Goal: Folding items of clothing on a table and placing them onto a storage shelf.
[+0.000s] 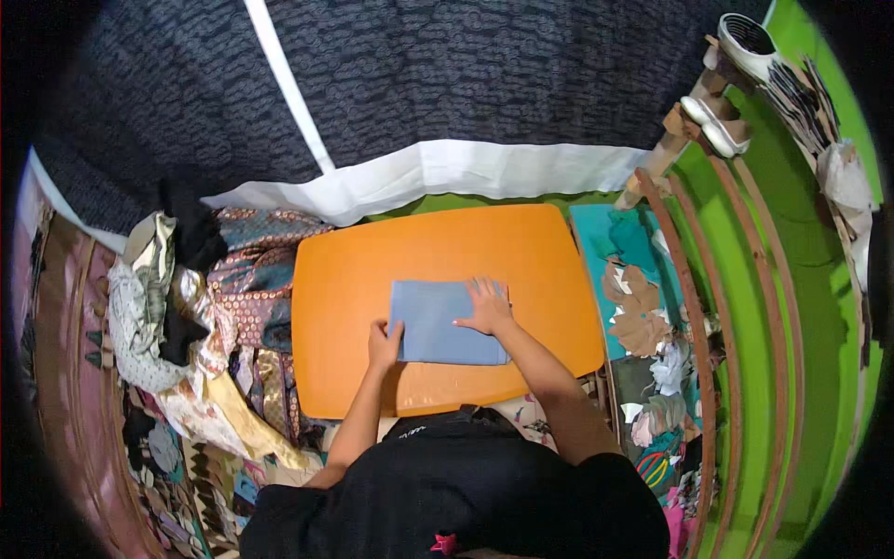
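Note:
A flat blue rectangular sheet [433, 321], perhaps a folder or folded plastic, lies in the middle of an orange tabletop [345, 261]. At its left edge is my left hand [383, 346], with curled fingers and the thumb over the edge; how much of the edge sits inside the grip is hard to see. My right hand [487, 309] rests flat on the upper right part of the sheet, fingers spread and pointing away from me. A paler strip shows along the sheet's right side, under and beside that hand.
Heaped patterned cloth and garments [149, 326] crowd the table's left side. To the right, a teal surface [591, 242] bears brown scraps [638, 312], beside wooden rails [684, 270]. White shoes [715, 126] sit on the rack. A dark patterned curtain [466, 74] hangs behind.

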The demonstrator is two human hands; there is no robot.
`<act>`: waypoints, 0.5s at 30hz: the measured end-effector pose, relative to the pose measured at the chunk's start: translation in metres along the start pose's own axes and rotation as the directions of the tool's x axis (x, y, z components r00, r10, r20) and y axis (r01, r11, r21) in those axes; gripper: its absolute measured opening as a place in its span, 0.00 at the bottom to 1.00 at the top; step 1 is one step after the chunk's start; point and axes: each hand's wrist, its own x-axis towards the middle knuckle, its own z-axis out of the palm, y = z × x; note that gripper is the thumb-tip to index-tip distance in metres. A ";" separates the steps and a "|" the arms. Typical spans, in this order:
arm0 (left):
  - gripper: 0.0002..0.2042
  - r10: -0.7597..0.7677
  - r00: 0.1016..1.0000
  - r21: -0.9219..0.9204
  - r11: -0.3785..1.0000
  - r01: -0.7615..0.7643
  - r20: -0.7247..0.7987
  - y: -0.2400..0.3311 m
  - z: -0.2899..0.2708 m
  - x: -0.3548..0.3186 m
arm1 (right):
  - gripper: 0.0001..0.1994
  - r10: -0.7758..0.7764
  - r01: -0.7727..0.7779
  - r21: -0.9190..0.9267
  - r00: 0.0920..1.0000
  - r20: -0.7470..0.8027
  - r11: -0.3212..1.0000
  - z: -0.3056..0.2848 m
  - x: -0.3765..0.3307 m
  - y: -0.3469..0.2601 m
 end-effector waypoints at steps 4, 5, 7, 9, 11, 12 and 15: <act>0.23 -0.185 0.954 0.289 0.951 0.113 0.237 0.016 -0.009 -0.006 | 0.47 0.090 -0.087 0.117 0.996 -0.015 0.989 0.008 -0.004 0.015; 0.23 -0.185 0.953 0.290 0.950 0.112 0.240 0.022 -0.018 -0.008 | 0.47 0.084 -0.085 0.118 0.996 0.013 0.989 0.000 -0.007 0.007; 0.23 -0.279 0.780 -0.091 0.915 0.392 0.560 0.038 -0.022 -0.004 | 0.47 0.100 -0.105 0.125 0.994 0.043 0.987 -0.002 -0.013 0.010; 0.22 -0.230 0.736 -0.193 0.876 0.441 0.637 0.051 -0.020 -0.002 | 0.47 0.139 -0.136 0.086 0.990 -0.034 0.987 -0.001 -0.021 0.014; 0.21 -0.107 0.690 -0.477 0.647 0.595 0.716 0.082 -0.018 -0.017 | 0.47 0.200 -0.196 0.126 0.979 -0.021 0.972 -0.005 -0.035 0.025; 0.21 -0.103 0.680 -0.465 0.654 0.597 0.726 0.078 -0.016 -0.008 | 0.46 0.230 -0.227 0.162 0.973 -0.001 0.960 -0.008 -0.041 0.029; 0.23 -0.059 0.483 -0.265 0.775 0.574 0.874 0.084 -0.001 0.011 | 0.46 0.146 -0.212 0.178 0.935 0.324 0.961 -0.023 -0.048 0.048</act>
